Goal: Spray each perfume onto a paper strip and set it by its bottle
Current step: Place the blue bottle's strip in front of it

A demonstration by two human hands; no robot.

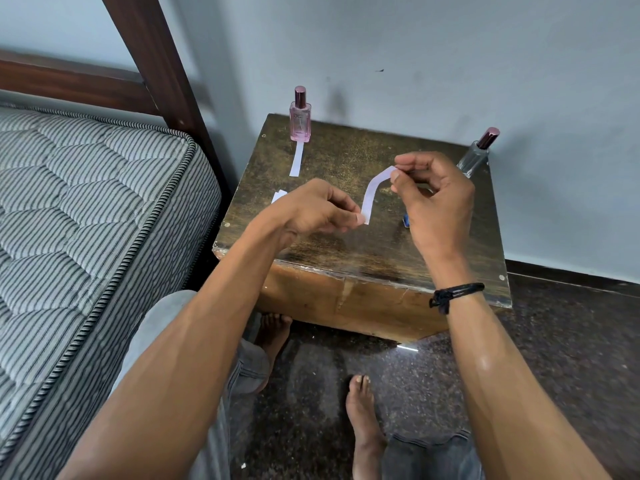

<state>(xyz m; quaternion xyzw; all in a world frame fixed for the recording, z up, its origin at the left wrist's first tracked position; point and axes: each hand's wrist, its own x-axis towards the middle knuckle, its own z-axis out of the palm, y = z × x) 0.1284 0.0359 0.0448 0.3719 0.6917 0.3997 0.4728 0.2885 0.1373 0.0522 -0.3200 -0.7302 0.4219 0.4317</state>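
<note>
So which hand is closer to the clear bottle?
Right. The right hand sits just in front of the clear bottle; the left hand is farther, pinching the low end of the paper strip.

The pink perfume bottle bears faint lettering, too small and blurred to read.

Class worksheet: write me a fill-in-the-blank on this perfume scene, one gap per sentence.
1. The left hand and right hand pinch the ends of one paper ____.
2. Another strip lies before the ____ bottle.
3. The clear bottle stands at the table's ____ edge.
Missing: strip; pink; right.
</note>
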